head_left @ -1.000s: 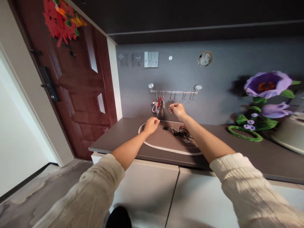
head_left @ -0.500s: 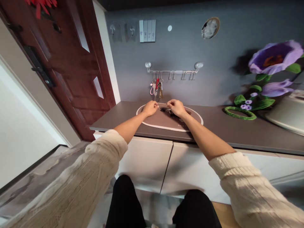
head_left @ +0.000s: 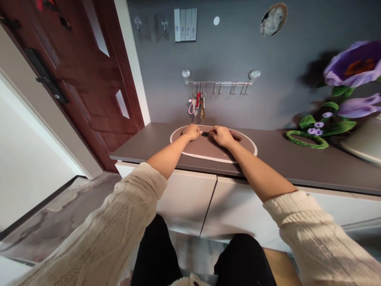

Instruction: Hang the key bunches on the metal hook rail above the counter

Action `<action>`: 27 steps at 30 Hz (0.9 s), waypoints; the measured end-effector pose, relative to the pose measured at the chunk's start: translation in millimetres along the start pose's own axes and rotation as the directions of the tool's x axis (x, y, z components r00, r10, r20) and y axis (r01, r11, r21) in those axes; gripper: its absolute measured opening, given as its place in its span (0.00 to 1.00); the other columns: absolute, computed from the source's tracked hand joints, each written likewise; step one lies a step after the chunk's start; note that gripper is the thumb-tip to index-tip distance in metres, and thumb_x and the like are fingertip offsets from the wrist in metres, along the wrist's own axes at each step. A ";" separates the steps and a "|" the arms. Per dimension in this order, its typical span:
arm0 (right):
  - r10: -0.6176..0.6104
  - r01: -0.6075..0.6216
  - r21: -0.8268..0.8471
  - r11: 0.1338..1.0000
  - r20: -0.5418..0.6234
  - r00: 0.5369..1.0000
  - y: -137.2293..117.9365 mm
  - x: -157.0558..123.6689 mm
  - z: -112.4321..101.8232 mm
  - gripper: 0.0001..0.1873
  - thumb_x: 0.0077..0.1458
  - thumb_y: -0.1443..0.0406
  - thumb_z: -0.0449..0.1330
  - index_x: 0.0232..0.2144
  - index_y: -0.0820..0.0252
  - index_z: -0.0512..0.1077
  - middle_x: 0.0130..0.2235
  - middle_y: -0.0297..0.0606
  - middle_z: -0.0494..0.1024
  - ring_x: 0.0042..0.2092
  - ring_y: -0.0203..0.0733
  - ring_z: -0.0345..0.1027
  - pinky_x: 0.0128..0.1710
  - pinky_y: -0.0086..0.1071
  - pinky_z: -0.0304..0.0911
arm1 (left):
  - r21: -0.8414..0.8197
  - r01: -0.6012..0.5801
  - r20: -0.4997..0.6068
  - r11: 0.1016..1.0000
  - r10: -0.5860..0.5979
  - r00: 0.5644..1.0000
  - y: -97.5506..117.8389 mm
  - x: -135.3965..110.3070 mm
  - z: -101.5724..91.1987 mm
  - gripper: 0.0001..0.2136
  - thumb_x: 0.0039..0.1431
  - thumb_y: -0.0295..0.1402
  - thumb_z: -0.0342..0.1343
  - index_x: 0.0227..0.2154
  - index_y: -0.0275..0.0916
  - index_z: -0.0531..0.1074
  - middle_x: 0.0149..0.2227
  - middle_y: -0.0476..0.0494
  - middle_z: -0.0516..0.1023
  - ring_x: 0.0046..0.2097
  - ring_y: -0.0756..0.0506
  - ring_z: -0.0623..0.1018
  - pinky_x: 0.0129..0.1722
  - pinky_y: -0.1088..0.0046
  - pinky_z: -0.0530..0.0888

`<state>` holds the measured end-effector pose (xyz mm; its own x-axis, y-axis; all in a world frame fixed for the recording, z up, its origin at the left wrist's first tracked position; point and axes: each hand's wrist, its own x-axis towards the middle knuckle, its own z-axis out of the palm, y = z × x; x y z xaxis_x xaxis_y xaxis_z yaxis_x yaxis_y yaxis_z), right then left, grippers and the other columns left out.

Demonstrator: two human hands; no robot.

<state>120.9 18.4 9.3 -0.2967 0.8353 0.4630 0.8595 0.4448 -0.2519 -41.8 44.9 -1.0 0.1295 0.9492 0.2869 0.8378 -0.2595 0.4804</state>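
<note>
On the counter lies an oval brown mat (head_left: 205, 151) with a white border, and both of my hands are over it. My right hand (head_left: 222, 136) is closed, its fingertips pinching a small black item (head_left: 206, 134) that looks like a key or key fob. My left hand (head_left: 192, 132) sits just to the left with curled fingers, its thumb close to the black item; whatever it may hold is hidden. A flat reddish-brown object (head_left: 235, 136) rests on the mat, partly behind my right hand.
Several keys (head_left: 197, 105) hang from a clear hook rail (head_left: 218, 83) on the grey wall. Purple artificial flowers (head_left: 354, 65) and a green ring (head_left: 306, 140) stand on the counter (head_left: 276, 159) at right. A dark red door (head_left: 89, 79) is at left.
My right hand has lowered onto the mat, around the black item. My left hand has turned slightly, fingers more curled under. The view has tilted down a little.
</note>
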 end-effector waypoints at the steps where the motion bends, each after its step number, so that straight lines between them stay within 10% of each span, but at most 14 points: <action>1: -0.001 0.001 -0.012 1.000 0.004 1.000 -0.3 0.2 0.5 0.11 0.51 0.68 0.51 0.32 0.62 0.74 0.35 0.44 0.76 0.36 0.42 0.67 0.38 0.30 0.57 | 0.005 0.006 -0.009 1.000 -0.006 1.000 0.9 -2.8 -0.3 0.09 0.49 0.37 0.54 0.28 0.38 0.74 0.33 0.42 0.76 0.33 0.47 0.73 0.36 0.71 0.67; 10: 0.000 0.002 -0.074 0.997 0.033 0.999 -4.7 -1.3 -0.4 0.12 0.52 0.67 0.50 0.34 0.63 0.73 0.37 0.44 0.76 0.38 0.42 0.68 0.39 0.29 0.57 | -0.031 0.077 -0.020 0.997 -0.078 0.997 -0.1 -5.4 1.0 0.07 0.51 0.35 0.52 0.29 0.40 0.72 0.34 0.46 0.76 0.35 0.48 0.71 0.38 0.72 0.66; 27: -0.023 0.036 0.110 0.993 -0.118 0.993 -6.3 -4.1 2.0 0.11 0.52 0.65 0.52 0.36 0.63 0.71 0.35 0.42 0.75 0.34 0.39 0.66 0.37 0.30 0.58 | 0.027 -0.342 -0.252 0.939 0.338 0.907 14.1 -11.8 -1.1 0.06 0.56 0.25 0.44 0.28 0.38 0.65 0.35 0.43 0.70 0.39 0.47 0.66 0.40 0.71 0.62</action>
<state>115.9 12.9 7.4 -0.2652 0.7810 0.5655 0.7973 0.5074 -0.3268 -32.1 29.8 3.3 0.2666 0.7283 0.6313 0.7569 -0.5637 0.3307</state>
